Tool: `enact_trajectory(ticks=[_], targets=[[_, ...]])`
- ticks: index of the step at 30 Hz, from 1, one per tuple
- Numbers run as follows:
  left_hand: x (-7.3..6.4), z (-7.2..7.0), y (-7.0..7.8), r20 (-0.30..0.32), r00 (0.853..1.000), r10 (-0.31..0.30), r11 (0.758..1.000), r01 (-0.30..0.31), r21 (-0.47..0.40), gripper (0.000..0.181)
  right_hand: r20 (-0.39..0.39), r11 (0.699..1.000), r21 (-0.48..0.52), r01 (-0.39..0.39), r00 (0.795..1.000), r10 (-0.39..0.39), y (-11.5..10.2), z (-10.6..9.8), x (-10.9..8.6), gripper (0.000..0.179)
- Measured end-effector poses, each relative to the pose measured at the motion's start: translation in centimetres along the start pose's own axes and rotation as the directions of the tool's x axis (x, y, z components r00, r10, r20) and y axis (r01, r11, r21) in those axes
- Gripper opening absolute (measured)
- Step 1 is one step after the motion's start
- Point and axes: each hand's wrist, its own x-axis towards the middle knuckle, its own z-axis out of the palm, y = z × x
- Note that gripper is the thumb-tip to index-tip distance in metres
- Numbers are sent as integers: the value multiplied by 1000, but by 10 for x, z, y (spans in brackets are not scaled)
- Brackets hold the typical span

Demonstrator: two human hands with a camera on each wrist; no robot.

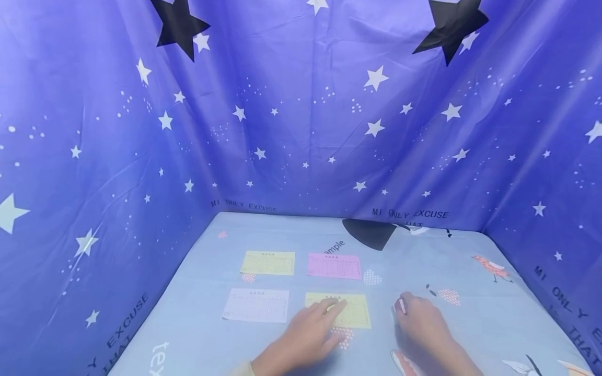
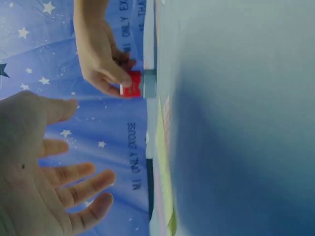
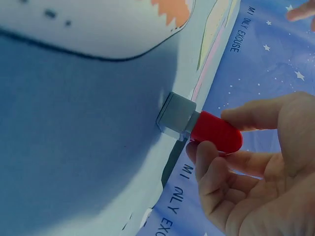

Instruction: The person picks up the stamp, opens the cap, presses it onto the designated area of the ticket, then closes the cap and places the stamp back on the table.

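Nearest, at the bottom centre of the head view, a person's left hand (image 1: 308, 333) reaches in, a pale sleeve (image 1: 243, 369) at its wrist. Its fingers are loosely extended and grip nothing; they overlap the left part of a yellow slip (image 1: 357, 313), and the left wrist view shows the hand raised above the surface.

At lower right of centre, the right hand (image 1: 422, 316) pinches a red-handled stamp (image 1: 400, 306) between thumb and curled fingers. The right wrist view shows its red handle (image 3: 214, 130) in the grip and a grey square block (image 3: 177, 115) at the other end, close to the cloth; whether they touch cannot be told.

A short gap of pale blue printed cloth (image 1: 197, 292) separates the stamp from the yellow slip's right edge. Three more printed slips lie apart from one another: a white slip (image 1: 256, 306) left of the hands, another yellow slip (image 1: 268, 263) above it, and a pink slip (image 1: 334, 266) to that one's right. Narrow strips of cloth run between them. A broader stretch of cloth extends from the right hand to the table's slanting right edge. Purple-blue starry curtains (image 1: 301, 130) border the left, far and right edges.
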Motion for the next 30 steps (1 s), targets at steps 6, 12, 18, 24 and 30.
enact_trajectory(ticks=[6,12,18,24,30], targets=[[11,4,7,66,973,-219,850,224,-476,58,-16,989,124,-77,997,79,-13,-7,-8,36],[24,1,11,176,914,-364,434,334,-837,47,35,885,451,-117,993,114,-44,-24,-19,39],[29,-2,15,235,885,-401,104,299,-949,44,72,705,703,-89,996,54,-65,-29,-28,37],[27,-2,16,300,889,-347,-103,282,-954,39,22,593,804,43,995,-102,-68,-27,-32,35],[25,-4,15,327,903,-278,-205,277,-939,27,112,494,866,-78,993,-40,-78,-26,-36,38]])
